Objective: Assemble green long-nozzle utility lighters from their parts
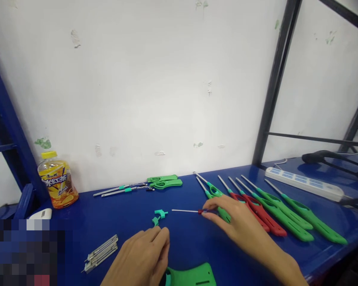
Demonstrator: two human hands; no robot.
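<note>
Now | right hand (231,216) pinches slim metal-shafted tool (185,211) | left hand (141,254) near green handle (192,277)

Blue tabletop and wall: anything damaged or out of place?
The wall has peeled patches and green smudges. On the tabletop, two green lighters at the back left look unassembled, thin wires showing between handle and barrel.

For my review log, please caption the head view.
Right hand holds a thin tool, left hand beside teal parts, green and red lighters on a blue table.
</note>
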